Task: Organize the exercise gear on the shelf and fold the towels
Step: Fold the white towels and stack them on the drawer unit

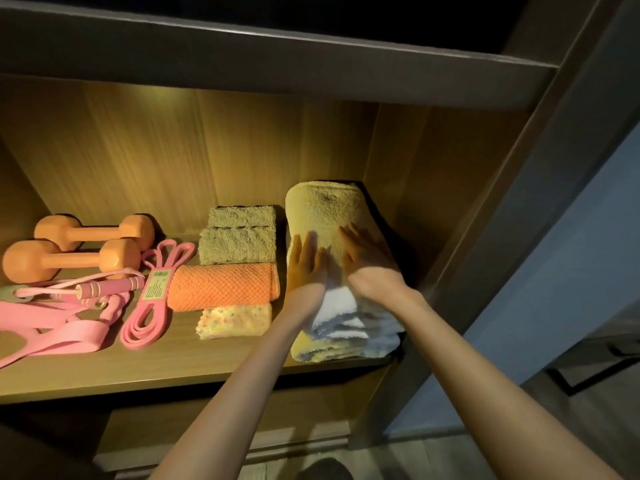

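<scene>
Head view shows both of your hands laid flat on the big folded towel (329, 206) at the right end of the shelf (173, 368). Your left hand (306, 263) and right hand (369, 263) lie close together, side by side, palms down on the towel's top. The fingers (308, 242) of each hand are straight and spread only a little. They press the cloth rather than curl round it, and they point toward the back wall of the shelf. The towel reaches beyond your fingertips and runs back under your wrists, and its stacked white and yellow folds show at the shelf's front edge below your forearms.

Just left of your left fingers lie two green towels (239, 237), folded, one behind the other. Nearer to you on that same side lies the orange towel (221, 285), folded thick, and in front of it a small speckled cloth (235, 320). Farther left of your fingers the pink loop band (156, 284) lies coiled with a label round it. Beyond it are the jump rope (110, 285) with pink handles and the wide pink straps (69, 336). Two orange dumbbells (69, 259) lie parallel at the far left, well apart from your hands.
</scene>
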`<control>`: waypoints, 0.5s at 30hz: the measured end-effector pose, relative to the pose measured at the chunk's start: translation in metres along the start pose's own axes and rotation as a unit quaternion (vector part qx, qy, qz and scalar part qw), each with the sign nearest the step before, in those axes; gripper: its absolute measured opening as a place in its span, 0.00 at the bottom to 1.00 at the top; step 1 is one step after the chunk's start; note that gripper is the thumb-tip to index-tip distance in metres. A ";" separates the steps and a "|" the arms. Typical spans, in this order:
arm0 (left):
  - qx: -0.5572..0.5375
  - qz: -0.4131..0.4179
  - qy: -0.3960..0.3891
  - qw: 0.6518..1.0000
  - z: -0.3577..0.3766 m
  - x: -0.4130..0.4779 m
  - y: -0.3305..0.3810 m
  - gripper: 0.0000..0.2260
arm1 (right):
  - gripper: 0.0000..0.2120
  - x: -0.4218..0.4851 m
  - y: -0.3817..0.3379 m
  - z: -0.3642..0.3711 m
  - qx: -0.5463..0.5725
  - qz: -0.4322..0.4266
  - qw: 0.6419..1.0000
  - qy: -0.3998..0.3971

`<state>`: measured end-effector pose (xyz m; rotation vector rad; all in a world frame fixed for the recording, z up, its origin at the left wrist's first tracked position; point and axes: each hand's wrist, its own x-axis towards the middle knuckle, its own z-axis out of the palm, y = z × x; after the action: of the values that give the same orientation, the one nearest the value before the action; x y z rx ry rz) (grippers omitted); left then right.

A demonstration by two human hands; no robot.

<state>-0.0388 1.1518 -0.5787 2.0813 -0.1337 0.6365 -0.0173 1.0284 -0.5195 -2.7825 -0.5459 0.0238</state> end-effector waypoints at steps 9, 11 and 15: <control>0.102 0.175 -0.030 0.979 0.023 0.016 -0.055 0.18 | 0.24 0.015 0.018 0.021 0.039 -0.001 0.999 0.010; -0.038 0.035 -0.026 0.998 0.010 0.014 -0.039 0.17 | 0.22 0.022 0.019 0.011 0.055 0.012 0.998 -0.016; -0.095 -0.165 -0.133 0.973 -0.016 0.028 -0.021 0.24 | 0.15 0.047 0.011 -0.007 0.120 -0.016 0.993 0.011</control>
<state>-0.0139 1.1811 -0.5743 1.9355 0.0014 0.1358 0.0306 1.0336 -0.5139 -2.5365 -0.5447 0.0487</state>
